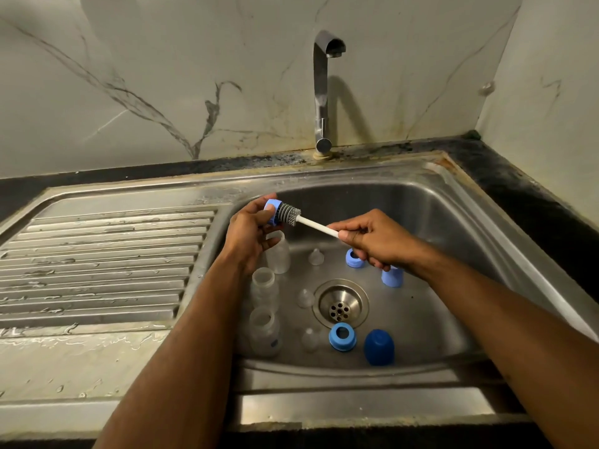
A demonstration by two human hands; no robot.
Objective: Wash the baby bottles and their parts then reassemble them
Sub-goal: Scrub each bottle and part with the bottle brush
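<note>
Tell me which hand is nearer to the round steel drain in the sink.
Right. The right hand hovers above the round steel drain, slightly right, holding the white brush handle; the left hand is farther up-left.

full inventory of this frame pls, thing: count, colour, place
bottles: 3, clear, standing open at basin's left
nipples: 3, clear, basin floor beside the bottles
collar rings: 3, blue; one in left hand, two on basin floor
caps: 2; dark blue front, light blue under right wrist
brush: 1, grey head, white handle, head in the held ring
drain: 1, steel, basin centre
sink: 1, steel, drainboard on left
tap: 1, chrome, no water running
left hand: holds ring
right hand: holds brush handle
</note>
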